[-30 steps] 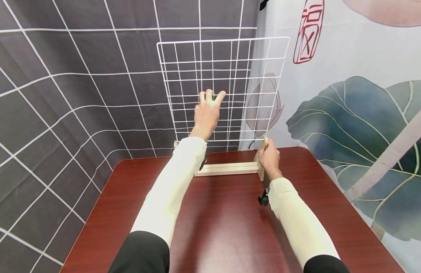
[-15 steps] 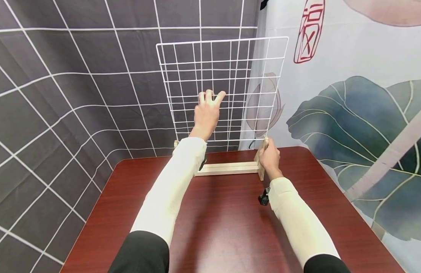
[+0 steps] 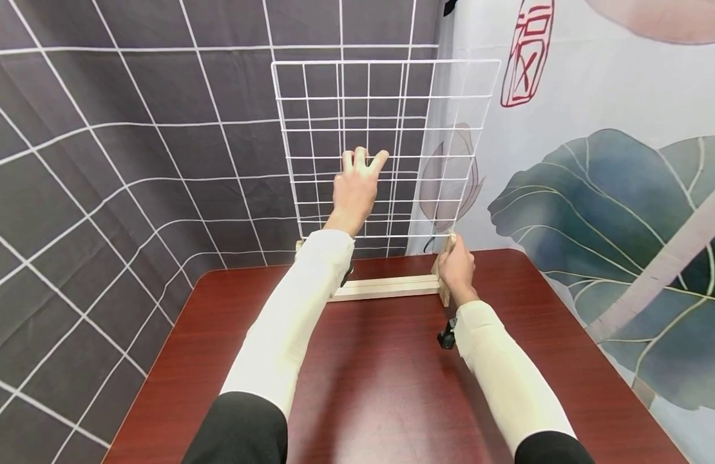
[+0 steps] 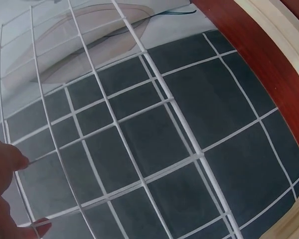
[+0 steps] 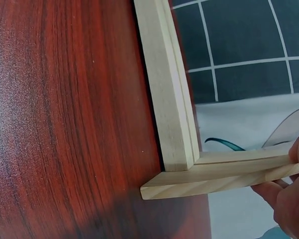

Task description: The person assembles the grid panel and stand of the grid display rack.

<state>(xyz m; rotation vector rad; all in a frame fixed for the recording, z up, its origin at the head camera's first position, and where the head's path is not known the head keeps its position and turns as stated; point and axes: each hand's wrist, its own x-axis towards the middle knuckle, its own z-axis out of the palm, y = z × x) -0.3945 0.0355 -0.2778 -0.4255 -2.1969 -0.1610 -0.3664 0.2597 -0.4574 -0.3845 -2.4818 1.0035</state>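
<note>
A white wire grid panel (image 3: 386, 62) stands nearly upright at the back of the table, its lower edge level with the tops of a pale wooden stand (image 3: 392, 287). My left hand (image 3: 355, 193) holds the panel near its middle; in the left wrist view the thumb and a fingertip (image 4: 17, 158) close about its wires. With my right hand (image 3: 458, 265) I grip the top of the stand's right upright, and the right wrist view shows that upright (image 5: 204, 184) joined to the crossbar (image 5: 164, 89). My left forearm hides most of the left upright.
The stand rests on a reddish-brown table (image 3: 381, 374), near its far edge. Behind hangs a dark grey curtain (image 3: 160, 154) with white grid lines. At the right is a pale curtain (image 3: 566, 212) printed with large leaves.
The panel's top edge has shifted slightly right and become more level, its left corner rising. My left hand has moved slightly right with it. My right hand keeps its hold on the upright.
</note>
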